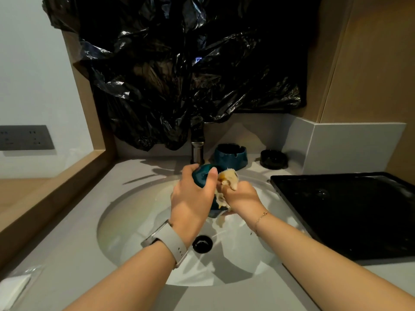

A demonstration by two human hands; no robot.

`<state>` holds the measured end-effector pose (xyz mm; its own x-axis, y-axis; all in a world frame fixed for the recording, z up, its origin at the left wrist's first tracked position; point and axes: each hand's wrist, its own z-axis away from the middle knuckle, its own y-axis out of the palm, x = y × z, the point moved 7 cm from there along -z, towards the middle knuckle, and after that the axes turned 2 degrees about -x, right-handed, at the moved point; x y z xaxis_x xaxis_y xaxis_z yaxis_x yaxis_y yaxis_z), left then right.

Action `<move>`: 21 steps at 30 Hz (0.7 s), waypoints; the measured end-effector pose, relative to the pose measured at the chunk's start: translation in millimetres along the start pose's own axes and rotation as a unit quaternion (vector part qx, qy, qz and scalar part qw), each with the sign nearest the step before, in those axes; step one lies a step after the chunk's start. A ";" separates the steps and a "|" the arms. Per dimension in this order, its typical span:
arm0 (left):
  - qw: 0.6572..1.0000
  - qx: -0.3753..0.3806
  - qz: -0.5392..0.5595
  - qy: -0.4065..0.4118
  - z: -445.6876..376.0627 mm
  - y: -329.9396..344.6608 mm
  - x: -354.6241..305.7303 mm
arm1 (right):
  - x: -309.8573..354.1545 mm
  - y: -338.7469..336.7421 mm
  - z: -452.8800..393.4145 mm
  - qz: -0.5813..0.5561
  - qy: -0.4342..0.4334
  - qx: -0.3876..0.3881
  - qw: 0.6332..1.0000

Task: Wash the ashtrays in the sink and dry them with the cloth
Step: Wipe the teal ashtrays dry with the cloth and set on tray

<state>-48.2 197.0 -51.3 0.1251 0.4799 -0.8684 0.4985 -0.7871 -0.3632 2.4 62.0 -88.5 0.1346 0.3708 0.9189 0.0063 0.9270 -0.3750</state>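
Observation:
Over the white sink [125, 212] my left hand [190, 198] grips a dark teal ashtray [202, 176], tilted on its side. My right hand [242, 198] presses a pale yellowish cloth [228, 178] against the ashtray, with part of the cloth hanging down below it. Much of this ashtray is hidden by my fingers. A second teal ashtray [231, 154] stands on the counter behind the sink, right of the tap [197, 151]. A low black ashtray [272, 159] sits further right.
A black tray [350, 212] lies on the counter right of the sink. Black plastic sheeting [179, 63] hangs over the wall behind the tap. The drain plug [202, 243] is in the basin. A white folded item [13, 286] lies at the near left edge.

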 end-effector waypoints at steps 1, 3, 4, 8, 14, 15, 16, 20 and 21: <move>1.000 0.011 0.022 -0.010 0.2 2.7 1.5 | 5.4 -4.2 -2.3 0.032 -0.041 -0.015 0.999; 0.997 0.038 0.059 -0.042 -6.2 4.7 6.3 | 15.4 -11.6 -4.4 0.112 -0.106 -0.033 0.987; 0.993 0.059 0.076 -0.064 -11.2 3.9 8.2 | 20.5 -15.5 -5.2 0.159 -0.138 -0.044 0.977; 0.982 0.170 0.019 -0.081 -22.5 5.8 9.3 | 38.5 -19.0 7.8 0.299 -0.246 -0.035 0.921; 0.992 0.107 0.007 -0.069 -21.1 9.3 13.3 | 22.7 -13.2 9.5 0.225 -0.122 -0.033 0.966; 0.993 0.086 -0.007 -0.078 -21.3 7.1 17.0 | 9.8 -7.5 8.2 0.149 -0.038 0.002 0.988; 0.994 0.067 -0.024 -0.082 -20.6 4.1 19.9 | -2.6 1.8 10.0 0.068 0.040 0.050 0.996; 0.997 0.035 -0.067 -0.030 -13.9 -1.5 15.2 | -18.7 28.4 17.9 -0.118 0.120 0.173 0.970; 0.997 0.038 -0.065 -0.018 -13.0 -0.4 13.1 | -18.3 26.4 14.4 -0.134 0.116 0.157 0.972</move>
<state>-35.5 208.6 -58.1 0.0330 0.5667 -0.8232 0.4422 -0.7470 -0.4965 -14.2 80.6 -113.4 0.3904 0.1257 0.9120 -0.2250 0.9736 -0.0379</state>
